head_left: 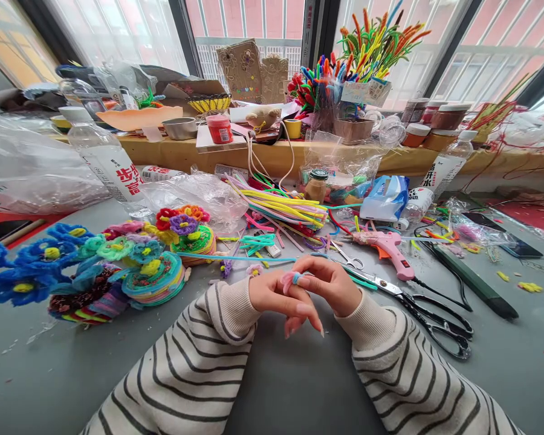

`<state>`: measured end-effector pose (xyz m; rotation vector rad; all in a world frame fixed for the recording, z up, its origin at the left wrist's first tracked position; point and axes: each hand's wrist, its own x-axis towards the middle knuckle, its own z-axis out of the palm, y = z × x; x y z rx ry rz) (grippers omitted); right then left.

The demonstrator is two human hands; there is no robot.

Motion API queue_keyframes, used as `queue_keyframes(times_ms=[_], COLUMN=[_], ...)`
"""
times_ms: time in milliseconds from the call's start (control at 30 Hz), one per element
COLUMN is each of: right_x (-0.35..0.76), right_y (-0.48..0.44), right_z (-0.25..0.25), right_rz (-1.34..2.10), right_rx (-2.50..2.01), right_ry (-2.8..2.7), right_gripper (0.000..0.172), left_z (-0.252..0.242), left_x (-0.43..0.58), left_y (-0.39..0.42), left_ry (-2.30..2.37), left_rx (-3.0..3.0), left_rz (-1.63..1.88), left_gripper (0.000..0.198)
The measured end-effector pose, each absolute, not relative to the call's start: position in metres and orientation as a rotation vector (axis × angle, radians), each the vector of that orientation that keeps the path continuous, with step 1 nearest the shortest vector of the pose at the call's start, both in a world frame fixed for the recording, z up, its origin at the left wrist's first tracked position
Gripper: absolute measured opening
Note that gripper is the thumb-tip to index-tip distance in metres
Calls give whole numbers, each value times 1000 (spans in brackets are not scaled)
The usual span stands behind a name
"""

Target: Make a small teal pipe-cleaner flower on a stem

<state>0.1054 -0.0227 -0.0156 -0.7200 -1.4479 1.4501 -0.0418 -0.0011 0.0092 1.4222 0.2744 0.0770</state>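
From my remote seat I have only the head view, looking down past two striped sleeves at a grey table. Between the two hands, near the middle of the view, I see a small pink and light-blue fuzzy piece. My right hand pinches it between thumb and index finger, the other fingers curled behind. My left hand lies palm down just under it, with the piece against its index finger; its fingers bend loosely and stand slightly apart, and I cannot tell whether they grip the piece too. A long light-blue strip runs leftward from beside the right hand, though its join with the piece, if any, is hidden from me. Beyond the hands I make out small scissors, a pink glue gun and a heap of coloured pipe cleaners. Large black-handled scissors lie just right of the right hand, open-looped handles toward me, with a dark green tool farther right. To my left stand fuzzy flowers in round, striped pots, blue flowers outermost and a teal-topped pot nearest the left sleeve.
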Motion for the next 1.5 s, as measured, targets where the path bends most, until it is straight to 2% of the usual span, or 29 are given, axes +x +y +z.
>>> queue_keyframes(times_ms=[533, 633, 800, 1067, 1500], right_x=[105, 105, 106, 107, 107], right_y=[-21, -21, -21, -21, -18], right_z=[-19, -18, -20, -21, -22], right_rz=[1514, 1520, 1567, 1610, 1506], right_rx=[-770, -770, -727, -713, -664], right_ry=[-1288, -1272, -1294, -1364, -1419], right_gripper=[11, 12, 11, 14, 10], left_z=[-4, -4, -2, -5, -4], left_x=[-49, -48, -45, -44, -47], left_y=[7, 7, 5, 7, 2], left_ry=[295, 277, 143, 59, 242], left_rx=[1132, 1133, 1143, 1020, 1097], left_rz=[115, 72, 30, -150, -70], left_gripper=[23, 28, 47, 49, 35])
